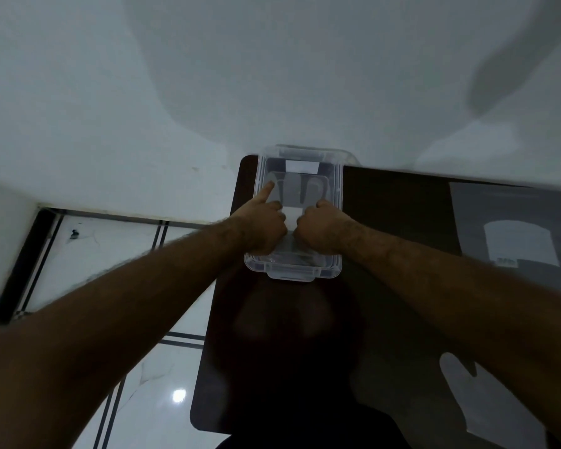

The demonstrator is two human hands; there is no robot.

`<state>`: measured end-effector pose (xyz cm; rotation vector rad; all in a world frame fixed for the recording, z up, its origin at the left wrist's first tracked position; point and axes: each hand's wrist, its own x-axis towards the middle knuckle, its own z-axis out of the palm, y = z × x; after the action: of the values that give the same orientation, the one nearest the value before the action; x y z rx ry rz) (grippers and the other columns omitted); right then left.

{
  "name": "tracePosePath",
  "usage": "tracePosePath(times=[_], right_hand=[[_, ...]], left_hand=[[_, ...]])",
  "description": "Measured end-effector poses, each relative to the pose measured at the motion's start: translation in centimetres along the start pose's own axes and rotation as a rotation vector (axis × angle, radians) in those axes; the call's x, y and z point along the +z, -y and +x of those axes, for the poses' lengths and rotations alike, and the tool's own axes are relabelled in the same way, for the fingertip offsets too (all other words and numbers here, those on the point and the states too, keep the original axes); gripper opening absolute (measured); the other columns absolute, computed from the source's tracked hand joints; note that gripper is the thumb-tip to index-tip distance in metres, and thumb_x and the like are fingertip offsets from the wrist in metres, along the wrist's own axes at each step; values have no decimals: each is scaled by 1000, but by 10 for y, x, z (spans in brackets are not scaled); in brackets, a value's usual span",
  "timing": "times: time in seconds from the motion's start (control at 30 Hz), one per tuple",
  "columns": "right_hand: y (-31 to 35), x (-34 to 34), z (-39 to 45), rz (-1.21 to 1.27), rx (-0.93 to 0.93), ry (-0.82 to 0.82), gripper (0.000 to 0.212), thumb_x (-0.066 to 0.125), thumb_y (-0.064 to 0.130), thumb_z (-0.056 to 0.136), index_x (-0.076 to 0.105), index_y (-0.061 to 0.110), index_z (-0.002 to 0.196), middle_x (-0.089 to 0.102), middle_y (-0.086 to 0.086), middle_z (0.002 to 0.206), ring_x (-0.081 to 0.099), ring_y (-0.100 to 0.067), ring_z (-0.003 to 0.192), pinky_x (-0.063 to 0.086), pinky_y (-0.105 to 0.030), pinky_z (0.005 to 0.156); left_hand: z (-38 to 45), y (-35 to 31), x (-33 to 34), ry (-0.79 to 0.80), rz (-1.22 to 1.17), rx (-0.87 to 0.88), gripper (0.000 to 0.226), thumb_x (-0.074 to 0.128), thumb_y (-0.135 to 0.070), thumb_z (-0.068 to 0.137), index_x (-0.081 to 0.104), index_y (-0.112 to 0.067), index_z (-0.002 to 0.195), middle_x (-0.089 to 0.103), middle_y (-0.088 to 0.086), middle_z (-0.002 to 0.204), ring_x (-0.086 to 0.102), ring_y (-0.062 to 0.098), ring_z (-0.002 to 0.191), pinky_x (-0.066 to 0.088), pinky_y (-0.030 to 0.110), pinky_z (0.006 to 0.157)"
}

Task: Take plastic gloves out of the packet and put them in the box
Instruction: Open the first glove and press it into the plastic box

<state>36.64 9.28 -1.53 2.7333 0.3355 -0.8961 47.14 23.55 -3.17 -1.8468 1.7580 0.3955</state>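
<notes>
- A dark brown bench (pixel 386 222) stands against a white wall (pixel 143 76), with pale tiled floor (pixel 162 367) to its left.
- A clear plastic box (pixel 337 189), lidless, sits at the far left corner of the bench, its far end against the wall.
- The packet (pixel 512 231), a flat clear sleeve with a white label, lies on the far right of the bench, well apart from the box.
- One plastic glove (pixel 480 400) lies flat on the near right of the bench, partly covered by the right forearm.
- Inside the box, plastic gloves (pixel 300 189) lie flat on the bottom.
- The left hand (pixel 266 218) reaches into the box, curled with its index finger pointing out and pressing the gloves' far left edge.
- The right hand (pixel 324 226) is closed into a fist in the box, pressing down on the gloves.
</notes>
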Motion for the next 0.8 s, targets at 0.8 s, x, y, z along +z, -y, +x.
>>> tracePosePath(times=[0.8], right_hand=[[-13,10,19,87,237,-86,42,69,54,90,67,22,118,69,-5,117,61,-30,122,16,-66,123]], left_hand=[[4,6,-17,15,5,-192,35,65,-41,100,68,-25,131,72,4,135,54,30,142,-5,76,124]])
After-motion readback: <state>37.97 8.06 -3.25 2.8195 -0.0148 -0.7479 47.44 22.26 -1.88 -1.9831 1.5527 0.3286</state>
